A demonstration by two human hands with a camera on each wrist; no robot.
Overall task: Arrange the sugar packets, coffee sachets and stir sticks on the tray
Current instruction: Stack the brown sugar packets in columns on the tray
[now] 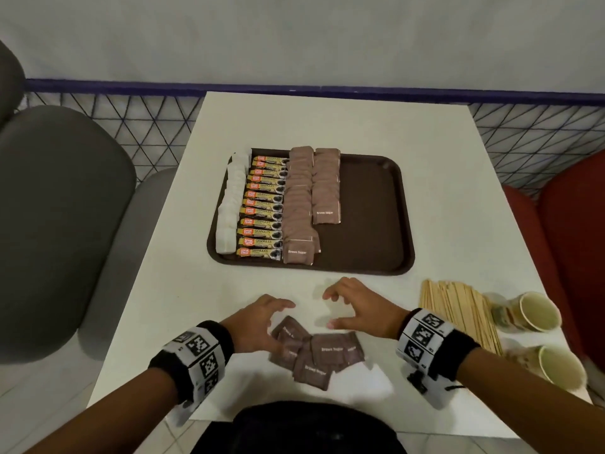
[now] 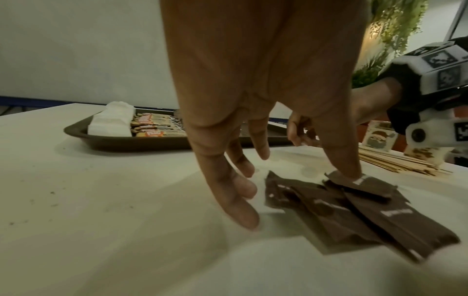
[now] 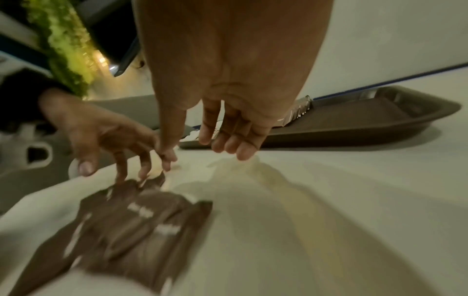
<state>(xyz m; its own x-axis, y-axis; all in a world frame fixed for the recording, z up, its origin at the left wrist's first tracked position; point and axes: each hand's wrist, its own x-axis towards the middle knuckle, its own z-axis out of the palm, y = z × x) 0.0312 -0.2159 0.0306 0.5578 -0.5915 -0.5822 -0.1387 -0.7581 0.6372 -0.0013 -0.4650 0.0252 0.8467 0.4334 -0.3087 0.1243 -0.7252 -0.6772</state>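
Brown sugar packets (image 1: 314, 352) lie loose on the table (image 1: 442, 198), under the left hand (image 1: 258, 317), whose spread thumb touches one. Just right, the right hand (image 1: 358, 308) hovers, fingers apart, empty; the tray (image 1: 370, 208) sits beyond both.

One tray (image 1: 376, 224) and two cups (image 1: 537, 311). Twelve coffee sachets (image 1: 262, 208) lie in one column. About five loose sugar packets (image 1: 314, 352).

Around the white table (image 1: 327, 126)
Two paper cups (image 1: 540, 311) lie tipped at its right edge; grey chairs (image 1: 59, 224) stand left.
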